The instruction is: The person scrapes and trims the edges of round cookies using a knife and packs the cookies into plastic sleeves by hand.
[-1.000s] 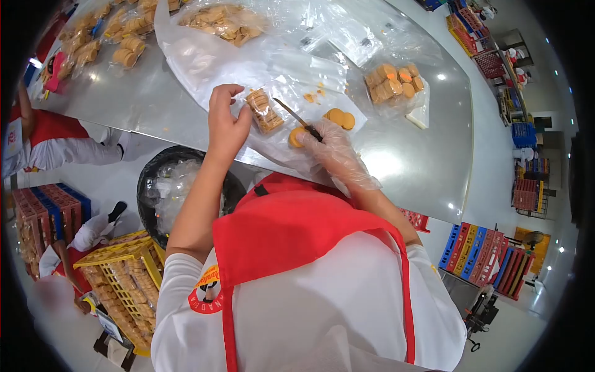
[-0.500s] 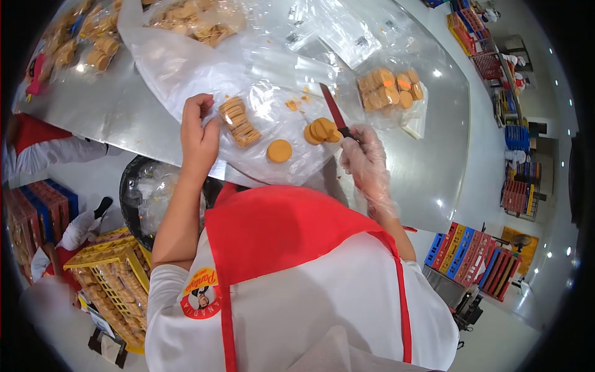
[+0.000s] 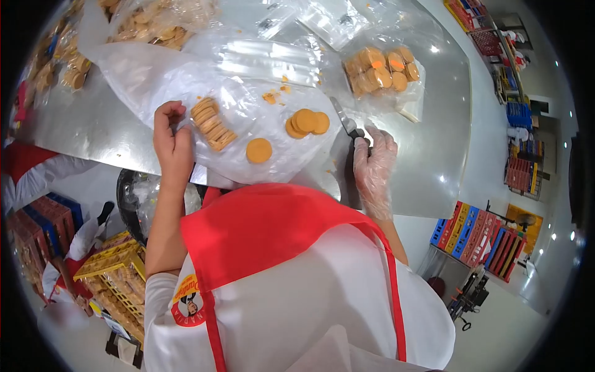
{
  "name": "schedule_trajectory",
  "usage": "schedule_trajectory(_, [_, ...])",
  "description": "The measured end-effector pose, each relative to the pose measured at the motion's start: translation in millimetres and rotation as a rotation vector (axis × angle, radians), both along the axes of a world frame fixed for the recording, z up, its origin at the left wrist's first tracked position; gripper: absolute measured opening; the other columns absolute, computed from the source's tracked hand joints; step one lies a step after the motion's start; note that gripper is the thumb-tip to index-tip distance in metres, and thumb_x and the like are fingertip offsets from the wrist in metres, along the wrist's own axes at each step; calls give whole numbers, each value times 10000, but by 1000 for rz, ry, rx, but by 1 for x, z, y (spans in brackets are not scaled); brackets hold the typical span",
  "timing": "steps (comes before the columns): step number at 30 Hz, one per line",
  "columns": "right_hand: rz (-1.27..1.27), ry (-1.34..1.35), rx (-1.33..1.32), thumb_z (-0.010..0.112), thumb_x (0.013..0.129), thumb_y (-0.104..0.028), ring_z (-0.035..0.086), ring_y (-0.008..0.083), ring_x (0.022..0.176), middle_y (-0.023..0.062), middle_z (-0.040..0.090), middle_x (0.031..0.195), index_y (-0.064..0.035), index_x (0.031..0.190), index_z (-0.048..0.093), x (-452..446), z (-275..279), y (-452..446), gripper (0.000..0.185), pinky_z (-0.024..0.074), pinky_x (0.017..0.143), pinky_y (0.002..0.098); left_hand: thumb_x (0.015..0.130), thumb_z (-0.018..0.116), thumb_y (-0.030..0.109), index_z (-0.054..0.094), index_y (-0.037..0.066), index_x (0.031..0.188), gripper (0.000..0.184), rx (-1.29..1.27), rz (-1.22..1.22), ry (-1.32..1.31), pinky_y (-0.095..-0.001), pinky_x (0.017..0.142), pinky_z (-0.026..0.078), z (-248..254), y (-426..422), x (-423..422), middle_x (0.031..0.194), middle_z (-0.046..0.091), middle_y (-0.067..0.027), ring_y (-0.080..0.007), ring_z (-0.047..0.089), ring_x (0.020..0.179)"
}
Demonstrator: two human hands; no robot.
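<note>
My left hand (image 3: pixel 171 139), bare with loosely curled fingers and thumb apart, rests on clear plastic. Just right of it lies a row of round cookies (image 3: pixel 212 124) inside the plastic; nothing shows in its grip. My right hand (image 3: pixel 375 161), in a clear plastic glove, is closed around the dark handle of a knife (image 3: pixel 344 118), whose blade points away from me at the plastic sheet's edge. Between the hands are a single flat cookie (image 3: pixel 258 150) and a small overlapping pile of cookies (image 3: pixel 305 122). Cookie crumbs (image 3: pixel 271 97) lie beyond them.
A bagged block of cookies (image 3: pixel 381 71) sits at the right on the metal table (image 3: pixel 434 155). A big bag of cookies (image 3: pixel 158 28) is at the far left. Below the table's left edge stands a black bin (image 3: pixel 131 204) with plastic; yellow crates (image 3: pixel 114 266) are nearby.
My right hand has moved slightly right and lowered the knife beside the cookie pile. My left hand stays beside the cookie row. The whole view has shifted somewhat.
</note>
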State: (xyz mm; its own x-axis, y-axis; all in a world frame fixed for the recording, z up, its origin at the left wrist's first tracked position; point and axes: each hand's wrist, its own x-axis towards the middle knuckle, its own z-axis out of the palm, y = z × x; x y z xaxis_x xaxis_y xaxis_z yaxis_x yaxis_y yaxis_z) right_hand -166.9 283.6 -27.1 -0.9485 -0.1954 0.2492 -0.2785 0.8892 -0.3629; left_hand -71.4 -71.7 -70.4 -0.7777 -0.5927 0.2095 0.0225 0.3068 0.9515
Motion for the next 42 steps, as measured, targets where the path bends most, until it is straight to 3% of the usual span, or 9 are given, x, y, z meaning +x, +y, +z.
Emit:
schedule_trajectory(2, [25, 36, 8, 646, 862, -130, 542, 398, 1109, 223, 600, 1173, -21, 1146, 652, -2, 3, 0, 304, 466, 938, 466, 776, 476, -23, 541, -20, 1173, 403, 4, 12, 11, -343, 969, 440, 2, 1, 0, 1072, 580, -124, -217, 561, 1020])
schedule_trajectory(8, [45, 149, -343, 624, 858, -43, 666, 297, 823, 170, 672, 951, -18, 1012, 690, -15, 14, 6, 169, 534, 767, 359, 892, 545, 40, 546, -1, 1143, 253, 219, -13, 82, -293, 906, 427, 0, -12, -3, 1013, 571, -61, -156, 544, 980])
schedule_trajectory(11, [-12, 289, -465, 608, 881, -21, 643, 214, 759, 111, 678, 825, -4, 961, 695, -27, -8, 39, 120, 512, 711, 306, 887, 602, 105, 593, -20, 988, 160, -44, 58, -36, -321, 805, 482, 36, -23, -23, 894, 623, -94, -207, 600, 842])
schedule_trajectory(15, [-277, 71, -1011, 618, 918, -96, 499, 68, 687, -3, 603, 764, 9, 911, 700, -38, -34, 81, 133, 427, 619, 239, 922, 602, 310, 650, -19, 964, 335, -546, -93, -412, -401, 798, 504, 89, -10, -88, 946, 678, -173, -327, 648, 870])
schedule_trajectory(18, [-406, -12, -1178, 619, 917, -126, 496, 78, 675, -5, 587, 733, 10, 889, 703, -40, -49, 94, 163, 423, 630, 239, 895, 620, 450, 679, -1, 1022, 472, -752, -192, -723, -421, 837, 508, 87, 9, -132, 1038, 692, -188, -344, 658, 973])
schedule_trajectory(22, [-409, 121, -930, 624, 911, -143, 451, 87, 632, -11, 543, 683, 19, 861, 693, -35, -49, 86, 183, 399, 600, 255, 830, 654, 558, 646, -48, 1058, 647, -735, -253, -883, -424, 880, 500, 79, 20, -154, 1072, 682, -225, -363, 650, 1017])
schedule_trajectory(25, [-417, 77, -901, 644, 905, -159, 391, 81, 605, -16, 504, 634, 20, 830, 681, -34, -41, 84, 198, 366, 560, 272, 802, 681, 563, 649, -35, 1079, 659, -665, -280, -934, -426, 882, 493, 66, 12, -169, 1091, 674, -241, -366, 643, 1032])
schedule_trajectory(31, [-376, 51, -994, 651, 904, -143, 394, 70, 620, -21, 502, 633, 21, 809, 672, -36, -44, 86, 190, 366, 575, 254, 871, 678, 362, 646, -17, 1046, 419, -734, -191, -791, -449, 894, 491, 50, 2, -171, 1092, 677, -211, -375, 636, 1049])
schedule_trajectory(42, [-385, 27, -796, 621, 934, -186, 483, 116, 731, 27, 602, 767, 16, 870, 674, -30, -23, 77, 218, 436, 693, 284, 876, 608, 168, 635, 4, 906, 169, -916, -21, -332, -518, 760, 486, 46, 14, -158, 856, 661, -240, -424, 642, 838])
